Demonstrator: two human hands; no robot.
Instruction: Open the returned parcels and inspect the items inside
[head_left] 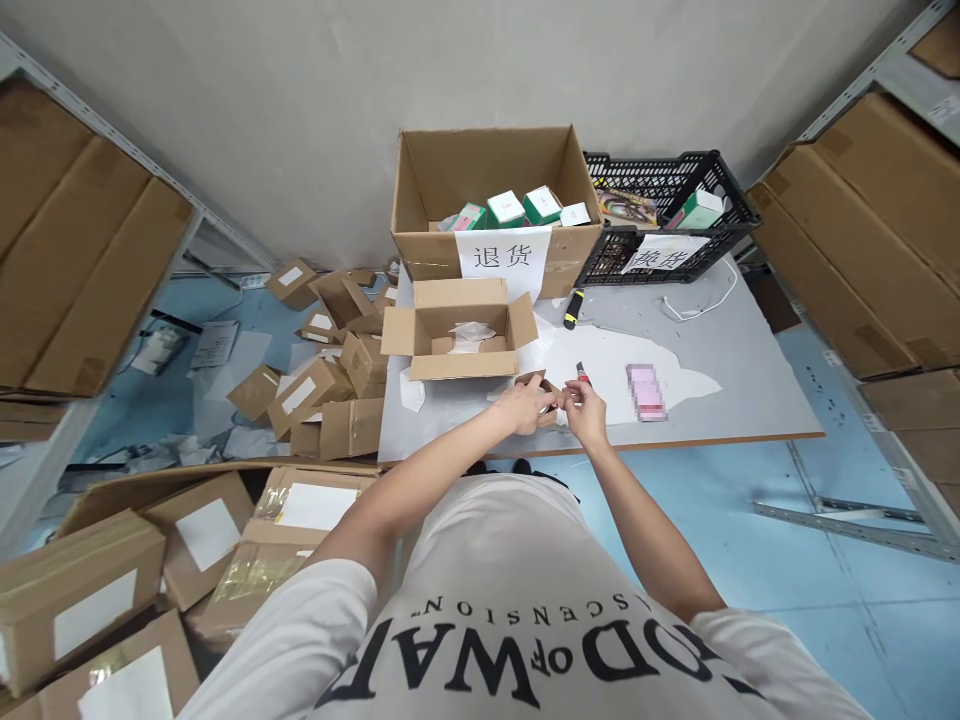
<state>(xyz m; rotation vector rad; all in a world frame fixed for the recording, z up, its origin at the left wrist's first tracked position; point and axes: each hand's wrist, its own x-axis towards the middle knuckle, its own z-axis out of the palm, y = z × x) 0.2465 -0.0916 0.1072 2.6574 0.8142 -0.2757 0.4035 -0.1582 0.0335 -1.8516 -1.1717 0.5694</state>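
1. Cardboard parcels (315, 395) lie heaped on the floor beside the table's left edge.
2. An open carton (457, 330) sits near the table's front left corner.
3. The left hand (525, 405) curls its fingers around a small brown box (546, 385) at the table's front edge.
4. The right hand (586, 412) pinches narrowly at that box; a small cutter (582, 374) shows just behind it.
5. A pink item (646, 391) lies to the right, near the front edge.
6. A black crate (660, 215) stands at the back edge.
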